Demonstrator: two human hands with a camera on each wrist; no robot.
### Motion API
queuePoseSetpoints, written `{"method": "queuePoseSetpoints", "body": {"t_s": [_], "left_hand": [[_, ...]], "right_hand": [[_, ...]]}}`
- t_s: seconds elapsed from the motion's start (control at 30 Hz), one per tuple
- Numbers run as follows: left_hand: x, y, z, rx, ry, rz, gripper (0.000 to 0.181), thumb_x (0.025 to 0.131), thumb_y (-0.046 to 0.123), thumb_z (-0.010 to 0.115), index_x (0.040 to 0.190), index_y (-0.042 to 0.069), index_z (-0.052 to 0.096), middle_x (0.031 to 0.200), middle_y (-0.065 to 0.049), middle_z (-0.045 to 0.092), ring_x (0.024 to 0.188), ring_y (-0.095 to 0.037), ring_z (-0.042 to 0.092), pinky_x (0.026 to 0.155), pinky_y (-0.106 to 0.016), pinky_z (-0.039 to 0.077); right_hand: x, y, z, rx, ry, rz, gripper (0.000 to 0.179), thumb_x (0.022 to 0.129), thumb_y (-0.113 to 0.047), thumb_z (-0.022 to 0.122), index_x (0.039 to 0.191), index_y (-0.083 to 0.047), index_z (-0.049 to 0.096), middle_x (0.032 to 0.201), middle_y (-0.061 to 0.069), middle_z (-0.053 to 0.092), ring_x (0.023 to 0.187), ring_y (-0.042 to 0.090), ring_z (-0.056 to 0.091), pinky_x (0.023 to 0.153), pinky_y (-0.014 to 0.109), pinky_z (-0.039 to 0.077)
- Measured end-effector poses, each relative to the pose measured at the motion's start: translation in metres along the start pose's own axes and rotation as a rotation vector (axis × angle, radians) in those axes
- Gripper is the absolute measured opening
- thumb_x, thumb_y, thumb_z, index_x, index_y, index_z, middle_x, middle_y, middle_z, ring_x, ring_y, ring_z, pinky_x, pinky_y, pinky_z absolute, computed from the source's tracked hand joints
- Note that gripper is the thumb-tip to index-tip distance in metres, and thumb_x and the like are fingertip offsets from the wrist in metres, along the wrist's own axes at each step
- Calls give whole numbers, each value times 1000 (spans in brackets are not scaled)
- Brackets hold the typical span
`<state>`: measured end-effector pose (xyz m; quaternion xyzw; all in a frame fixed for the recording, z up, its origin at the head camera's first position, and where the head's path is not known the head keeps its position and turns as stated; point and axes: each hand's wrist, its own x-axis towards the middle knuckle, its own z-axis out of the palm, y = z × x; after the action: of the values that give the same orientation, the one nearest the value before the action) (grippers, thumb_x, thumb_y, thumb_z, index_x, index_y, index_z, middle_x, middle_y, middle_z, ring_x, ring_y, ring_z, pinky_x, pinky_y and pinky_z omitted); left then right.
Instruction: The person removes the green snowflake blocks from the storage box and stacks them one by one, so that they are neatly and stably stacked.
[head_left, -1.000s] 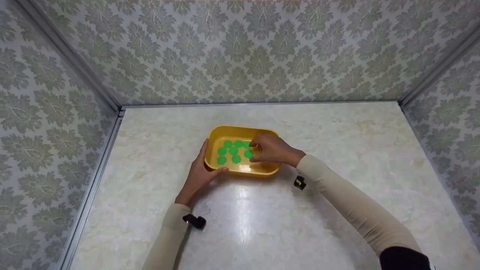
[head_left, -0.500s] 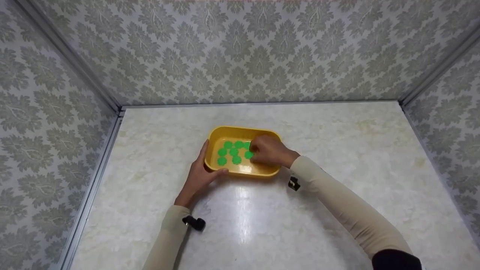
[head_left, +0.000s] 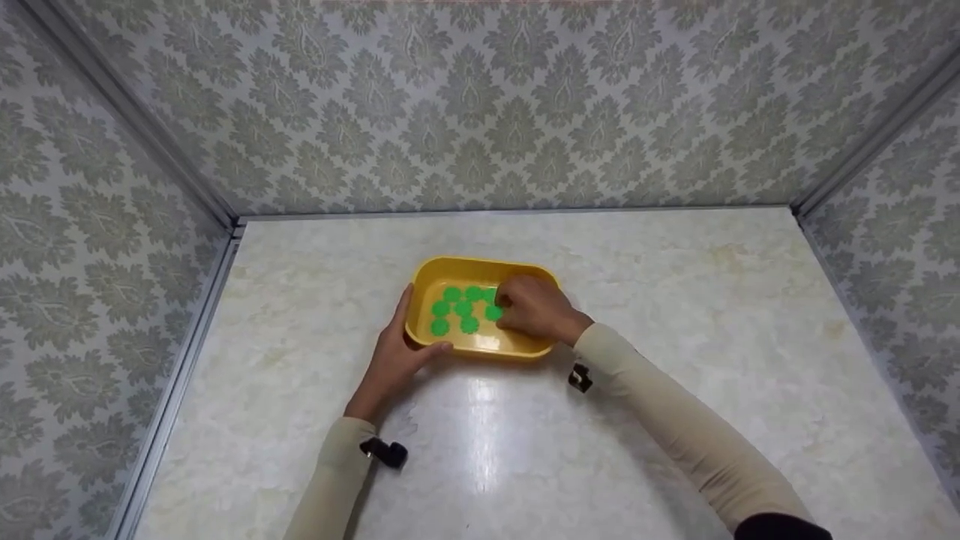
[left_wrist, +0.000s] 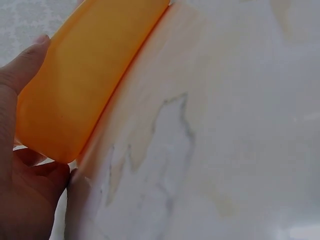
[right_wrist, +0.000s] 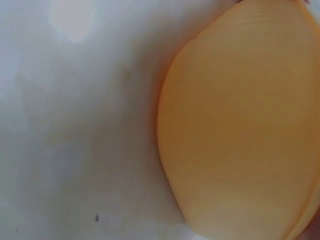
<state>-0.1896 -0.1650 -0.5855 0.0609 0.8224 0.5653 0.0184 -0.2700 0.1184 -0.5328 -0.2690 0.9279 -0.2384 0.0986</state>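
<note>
- Left hand grips the yellow tray by its left end
- Right hand is inside, fingers curled beside green pieces; cannot tell whether it pinches one
- The tray sits on the table

Tub on desk, one hand at either end.
Back wall behind, side walls left and right of desk. Small pieces in tub, across left and middle of its floor, rightmost ones beside the right hand, which is inside tub's right end. Left hand around tub's left end, thumb at near-left corner.
</note>
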Motion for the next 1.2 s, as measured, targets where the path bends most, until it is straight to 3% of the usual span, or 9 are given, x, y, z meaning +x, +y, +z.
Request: {"method": "queuePoseSetpoints", "body": {"t_s": [0.27,0.5,0.8,0.9,1.03,1.1,1.2], "left_hand": [[-1,0,0,-9,4,9,121,90,29,94,179,22,13,180,-12,29,159,-28,40,130,-51,32],[-2,0,0,-60,4,16,123,89,27,96,179,22,12,180,-9,30,155,-25,45,127,-49,37],[0,1,1,-41,10,27,122,90,29,94,179,21,11,181,-8,28,159,-24,39,129,-49,33],[0,1,1,-43,10,20,122,91,30,94,179,21,11,181,-8,28,159,-24,39,130,-49,32],[-1,0,1,-47,11,13,121,91,30,94,179,22,12,180,-7,29,158,-23,39,130,-47,31],[-1,0,2,-53,10,15,121,91,30,94,179,22,12,180,-8,29,158,-23,40,130,-47,32],[-2,-1,3,-64,9,15,121,91,29,94,179,21,12,180,-8,29,157,-23,41,129,-47,33]], "right_hand": [[0,0,2,-2,5,-5,22,90,-17,87,111,-10,86,107,1,82,100,20,72,96,41,58],[2,-3,-2,-4,-18,-11,27,89,-18,89,114,-9,85,110,3,81,102,22,72,96,42,58],[3,-4,-3,14,-24,-19,29,92,-21,90,118,-9,85,115,5,81,107,25,75,97,45,60],[4,-5,-2,-10,-29,-16,21,93,-23,89,108,-9,84,95,1,77,90,19,69,88,38,58],[5,-5,0,-52,-36,-25,18,93,-26,86,94,-10,78,75,-1,60,74,18,52,75,35,42],[5,-5,0,-69,-27,-33,19,92,-26,86,90,-11,76,72,-1,55,73,18,48,73,35,38],[3,-5,-1,-79,-2,-60,18,91,-27,86,90,-11,77,74,0,60,75,19,52,74,36,40]]}}
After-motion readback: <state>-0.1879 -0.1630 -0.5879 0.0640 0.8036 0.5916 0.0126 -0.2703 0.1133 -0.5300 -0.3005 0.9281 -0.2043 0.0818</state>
